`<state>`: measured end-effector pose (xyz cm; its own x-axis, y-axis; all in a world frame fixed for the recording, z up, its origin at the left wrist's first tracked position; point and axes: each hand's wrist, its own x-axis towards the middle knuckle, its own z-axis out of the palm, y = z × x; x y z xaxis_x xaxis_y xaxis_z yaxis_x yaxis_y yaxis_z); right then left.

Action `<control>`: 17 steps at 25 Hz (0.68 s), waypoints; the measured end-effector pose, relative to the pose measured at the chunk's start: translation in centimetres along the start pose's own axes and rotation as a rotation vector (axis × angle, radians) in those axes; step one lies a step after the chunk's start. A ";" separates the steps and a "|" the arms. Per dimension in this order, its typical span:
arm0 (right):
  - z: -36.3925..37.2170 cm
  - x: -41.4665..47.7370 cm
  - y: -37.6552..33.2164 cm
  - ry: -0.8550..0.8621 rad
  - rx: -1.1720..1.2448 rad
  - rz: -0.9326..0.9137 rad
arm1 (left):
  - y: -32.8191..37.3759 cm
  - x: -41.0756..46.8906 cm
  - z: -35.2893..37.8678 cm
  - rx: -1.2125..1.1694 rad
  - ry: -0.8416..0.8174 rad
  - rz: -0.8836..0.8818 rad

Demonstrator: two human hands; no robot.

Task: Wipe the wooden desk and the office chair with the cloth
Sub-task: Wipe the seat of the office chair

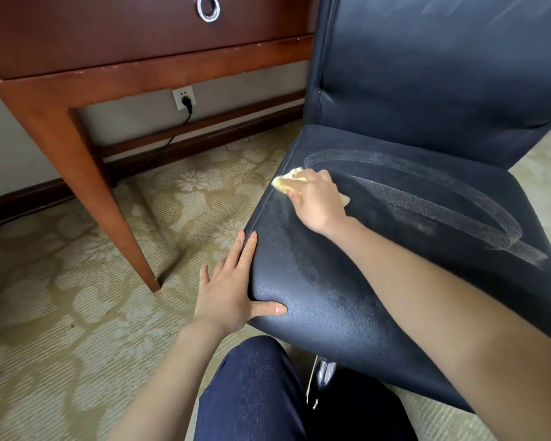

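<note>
The office chair [411, 100] is dark blue leather and fills the right side of the head view. Its seat [379, 281] carries a pale looped wet streak. My right hand [315, 202] presses a yellow cloth [285, 183] onto the seat's far left edge, fingers curled over it; most of the cloth is hidden under the hand. My left hand [233, 288] holds the seat's near left corner, fingers straight along the side and thumb on top. The wooden desk [86, 52] stands at upper left, with a drawer and a silver ring pull [208, 7].
A desk leg [86, 186] slants down to the patterned beige carpet [61, 329]. A wall socket [184, 97] with a black plug and cable sits under the desk. My knee in dark blue trousers [252, 393] is at the bottom, beside the chair's chrome base [323, 374].
</note>
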<state>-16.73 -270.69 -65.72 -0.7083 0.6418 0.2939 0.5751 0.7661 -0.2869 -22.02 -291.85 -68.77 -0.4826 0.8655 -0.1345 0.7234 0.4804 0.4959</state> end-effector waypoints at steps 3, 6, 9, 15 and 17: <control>-1.2 -4.6 -0.7 -0.043 0.076 -0.291 | -0.2 -0.1 0.0 -0.044 0.006 0.011; -3.0 -9.8 -0.2 -0.086 0.113 -0.440 | -0.4 -0.1 0.1 -0.094 0.005 0.036; -4.5 -14.7 1.4 -0.156 0.073 -0.633 | -0.7 -0.2 0.0 -0.114 -0.010 0.075; -4.9 -12.9 2.9 -0.230 0.007 -0.949 | -3.4 -2.5 0.2 -0.135 -0.003 0.062; -4.3 -9.5 1.5 -0.238 0.073 -0.816 | -4.1 -3.5 0.3 -0.126 0.027 0.012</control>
<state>-7.36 -275.51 -65.05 -0.9613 -0.1411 0.2366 -0.1750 0.9761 -0.1289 -23.19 -296.81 -70.61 -0.4886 0.8660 -0.1060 0.6622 0.4472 0.6013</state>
